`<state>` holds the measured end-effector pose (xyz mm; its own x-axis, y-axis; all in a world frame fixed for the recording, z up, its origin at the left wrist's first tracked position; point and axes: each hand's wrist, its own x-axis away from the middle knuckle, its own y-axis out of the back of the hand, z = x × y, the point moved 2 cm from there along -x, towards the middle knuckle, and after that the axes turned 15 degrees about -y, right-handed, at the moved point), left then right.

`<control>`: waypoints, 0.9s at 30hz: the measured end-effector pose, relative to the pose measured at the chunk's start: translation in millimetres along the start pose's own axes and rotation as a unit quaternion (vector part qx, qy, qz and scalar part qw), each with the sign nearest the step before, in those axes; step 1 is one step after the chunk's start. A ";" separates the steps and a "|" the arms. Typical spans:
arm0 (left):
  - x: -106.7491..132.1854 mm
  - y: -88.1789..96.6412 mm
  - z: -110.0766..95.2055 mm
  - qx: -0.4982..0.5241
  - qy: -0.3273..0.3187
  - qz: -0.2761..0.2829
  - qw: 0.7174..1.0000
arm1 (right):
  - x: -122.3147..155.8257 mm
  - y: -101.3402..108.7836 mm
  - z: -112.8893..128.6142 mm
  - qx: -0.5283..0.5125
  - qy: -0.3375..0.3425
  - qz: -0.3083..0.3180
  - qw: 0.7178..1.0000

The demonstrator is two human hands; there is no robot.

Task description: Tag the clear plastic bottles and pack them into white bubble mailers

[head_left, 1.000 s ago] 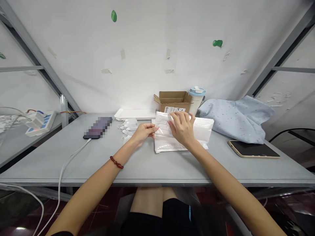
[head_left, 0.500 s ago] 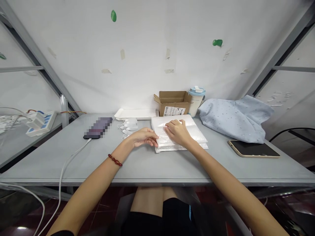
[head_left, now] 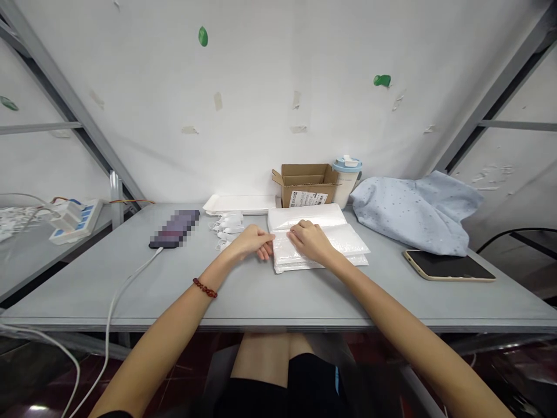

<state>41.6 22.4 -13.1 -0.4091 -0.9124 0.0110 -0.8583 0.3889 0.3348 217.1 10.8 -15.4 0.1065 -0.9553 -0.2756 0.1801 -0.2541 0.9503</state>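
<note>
A small stack of white padded bubble mailers (head_left: 322, 255) lies on the grey table in front of me, the top one with a crease across it. At its left edge my left hand (head_left: 253, 241) pinches the top mailer between thumb and forefinger, the other fingers curled below. My right hand (head_left: 310, 239) rests on the upper face of the same mailer with its fingers bent together along the crease; its fingertips are partly hidden. Left of the stack lie several small white pieces with thin loops or cords (head_left: 228, 226).
Behind the stack are a flat white packet (head_left: 239, 203), an open cardboard box (head_left: 307, 188) and a blue-lidded cup (head_left: 347, 183). A light blue cloth (head_left: 418, 209) partly covers a phone (head_left: 450, 266) at right. Another phone (head_left: 174, 229) with a white cable (head_left: 126, 278) lies left.
My left hand has shifted slightly left along the mailer's edge, its lower fingers curling in. My right hand has slid a little left and down, its fingers drawn closer together.
</note>
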 end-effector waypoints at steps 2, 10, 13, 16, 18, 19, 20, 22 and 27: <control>-3.4 9.2 -1.9 -0.082 -0.054 -0.092 0.991 | 0.4 -1.2 0.0 -0.005 -0.001 -0.002 1.000; -44.2 59.8 -8.5 -0.506 -0.158 -0.141 0.836 | 1.5 -3.3 -0.9 -0.026 0.006 -0.049 0.998; -62.1 71.4 -3.4 -0.560 -0.119 -0.093 0.815 | 1.8 -3.8 -1.4 -0.026 0.008 -0.043 0.999; -73.4 76.9 1.1 -0.562 -0.107 -0.086 0.816 | 2.1 -4.0 -1.7 -0.025 0.007 -0.035 0.999; -78.3 78.5 4.0 -0.560 -0.100 -0.084 0.818 | 2.2 -3.6 -1.7 -0.025 0.006 -0.034 0.999; -80.3 79.1 5.3 -0.558 -0.098 -0.085 0.819 | 2.3 -3.4 -1.6 -0.024 0.005 -0.032 0.999; -82.2 79.8 6.5 -0.557 -0.095 -0.086 0.820 | 2.4 -3.1 -1.4 -0.024 0.004 -0.029 0.999; -85.6 81.3 8.5 -0.556 -0.088 -0.091 0.822 | 2.4 -2.5 -1.0 -0.024 0.001 -0.021 0.999; -90.4 85.5 12.6 -0.548 -0.066 -0.109 0.827 | 2.7 -1.7 -0.2 -0.022 -0.004 -0.009 1.000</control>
<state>1.3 139.8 2.6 -0.3747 -0.8953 -0.2410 -0.1502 -0.1979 0.9686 217.2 8.7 -17.8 0.0962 -0.9519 -0.2910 0.2256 -0.2639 0.9378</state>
